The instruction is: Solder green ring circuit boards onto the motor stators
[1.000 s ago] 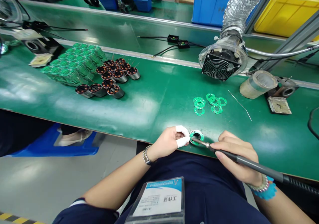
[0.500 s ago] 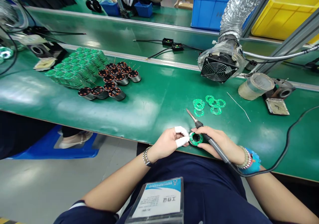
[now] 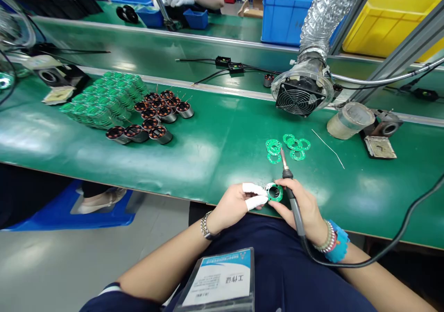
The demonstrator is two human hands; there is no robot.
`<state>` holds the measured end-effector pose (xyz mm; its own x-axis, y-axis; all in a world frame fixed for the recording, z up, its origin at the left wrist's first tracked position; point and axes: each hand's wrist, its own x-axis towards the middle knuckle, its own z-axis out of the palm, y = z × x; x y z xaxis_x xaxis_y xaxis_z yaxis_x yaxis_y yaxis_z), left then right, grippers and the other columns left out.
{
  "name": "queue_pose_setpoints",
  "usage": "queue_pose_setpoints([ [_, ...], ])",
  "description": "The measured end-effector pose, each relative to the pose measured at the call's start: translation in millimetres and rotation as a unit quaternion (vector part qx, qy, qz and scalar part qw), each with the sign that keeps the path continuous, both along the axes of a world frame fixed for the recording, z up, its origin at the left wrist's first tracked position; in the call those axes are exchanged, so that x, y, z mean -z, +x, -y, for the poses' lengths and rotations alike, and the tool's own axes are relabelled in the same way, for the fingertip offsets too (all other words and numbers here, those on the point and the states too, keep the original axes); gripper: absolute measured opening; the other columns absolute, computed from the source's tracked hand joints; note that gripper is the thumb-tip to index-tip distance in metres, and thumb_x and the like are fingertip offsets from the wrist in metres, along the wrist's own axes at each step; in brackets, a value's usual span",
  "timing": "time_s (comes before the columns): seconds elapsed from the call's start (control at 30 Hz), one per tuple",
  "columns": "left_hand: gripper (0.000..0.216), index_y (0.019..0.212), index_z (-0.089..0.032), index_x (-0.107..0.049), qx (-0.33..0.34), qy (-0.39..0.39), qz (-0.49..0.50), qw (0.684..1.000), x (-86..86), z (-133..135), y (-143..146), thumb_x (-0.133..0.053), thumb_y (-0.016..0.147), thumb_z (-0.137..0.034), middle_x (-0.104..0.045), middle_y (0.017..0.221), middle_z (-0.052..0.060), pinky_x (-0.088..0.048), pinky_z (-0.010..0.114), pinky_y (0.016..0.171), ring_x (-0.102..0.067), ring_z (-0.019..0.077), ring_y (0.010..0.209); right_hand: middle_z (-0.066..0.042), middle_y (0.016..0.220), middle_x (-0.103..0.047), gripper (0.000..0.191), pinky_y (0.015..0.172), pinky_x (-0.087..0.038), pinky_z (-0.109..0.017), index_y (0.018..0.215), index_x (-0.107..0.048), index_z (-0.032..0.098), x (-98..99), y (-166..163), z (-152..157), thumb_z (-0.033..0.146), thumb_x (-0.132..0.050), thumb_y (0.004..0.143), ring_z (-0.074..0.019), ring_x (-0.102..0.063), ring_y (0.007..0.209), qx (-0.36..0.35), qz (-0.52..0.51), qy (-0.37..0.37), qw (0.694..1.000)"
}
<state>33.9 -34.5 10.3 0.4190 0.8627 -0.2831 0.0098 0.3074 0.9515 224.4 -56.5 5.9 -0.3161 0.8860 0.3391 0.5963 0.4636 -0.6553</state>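
Note:
My left hand point(image 3: 239, 201), with white tape on two fingertips, pinches the left side of a small motor stator topped by a green ring board point(image 3: 274, 192) at the near edge of the green bench point(image 3: 215, 145). My right hand point(image 3: 301, 205) touches the ring's right side and grips a soldering iron point(image 3: 289, 184). The iron's tip points up and away from the ring, toward several loose green ring boards point(image 3: 287, 146).
A fume extractor fan point(image 3: 299, 96) on a foil hose sits behind. Copper-wound stators point(image 3: 156, 113) and stacked green boards point(image 3: 104, 96) lie at left. A solder wire point(image 3: 328, 147), tape roll point(image 3: 350, 120) and iron stand point(image 3: 381, 138) are at right. A gloved person works across the conveyor.
The iron's tip left the ring and swung upright, pointing away. My right hand slid in against the ring's right side, and its cable now loops across the bench edge.

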Motion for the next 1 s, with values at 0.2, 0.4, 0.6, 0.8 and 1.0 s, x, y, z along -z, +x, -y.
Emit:
queue_pose_setpoints([
  [0.2, 0.019, 0.071, -0.012, -0.061, -0.001, -0.075, 0.038, 0.996, -2.6, -4, 7, -0.070, 0.066, -0.028, -0.058, 0.061, -0.002, -0.048, 0.022, 0.056, -0.054, 0.0086, 0.054, -0.007, 0.094, -0.060, 0.029, 0.077, -0.050, -0.035, 0.108, -0.050, 0.022, -12.2, -5, -6, 0.011, -0.055, 0.081, -0.0193, -0.057, 0.088, -0.030, -0.052, 0.049, 0.997],
  [0.4, 0.020, 0.072, -0.012, -0.060, -0.001, -0.066, 0.052, 0.996, 1.8, -3, 6, -0.071, 0.065, -0.028, -0.056, 0.061, -0.003, -0.047, 0.021, 0.054, -0.052, 0.0077, 0.053, -0.007, 0.087, -0.058, 0.024, 0.072, -0.049, -0.036, 0.098, -0.053, 0.020, -15.4, -15, -12, 0.006, -0.052, 0.079, -0.0195, -0.055, 0.083, -0.054, -0.048, 0.080, 0.994],
  [0.6, 0.021, 0.074, -0.013, -0.057, -0.003, -0.041, 0.053, 0.998, 3.7, -1, 4, -0.067, 0.070, -0.030, -0.057, 0.065, -0.002, -0.048, 0.021, 0.056, -0.055, 0.0081, 0.056, -0.007, 0.085, -0.058, 0.025, 0.071, -0.048, -0.036, 0.099, -0.053, 0.019, -10.1, -15, -9, 0.005, -0.050, 0.078, -0.0198, -0.054, 0.081, -0.066, -0.038, 0.085, 0.994],
  [0.8, 0.023, 0.078, -0.012, -0.056, 0.012, -0.054, 0.028, 0.998, 7.5, 0, 0, -0.065, 0.073, -0.032, -0.061, 0.064, 0.001, -0.051, 0.025, 0.061, -0.060, 0.0111, 0.060, -0.006, 0.082, -0.060, 0.022, 0.072, -0.048, -0.034, 0.094, -0.056, 0.018, -20.7, -3, -2, 0.005, -0.053, 0.077, -0.0186, -0.055, 0.080, -0.023, -0.062, 0.060, 0.996],
  [1.0, 0.018, 0.076, -0.013, -0.055, 0.010, -0.060, 0.017, 0.998, 8.0, -1, -1, -0.064, 0.074, -0.029, -0.061, 0.064, 0.001, -0.050, 0.025, 0.064, -0.060, 0.0106, 0.060, -0.004, 0.075, -0.061, 0.033, 0.059, -0.047, -0.028, 0.109, -0.058, 0.016, -38.2, 18, 7, 0.007, -0.056, 0.078, -0.0142, -0.054, 0.065, -0.071, -0.095, 0.037, 0.992],
])
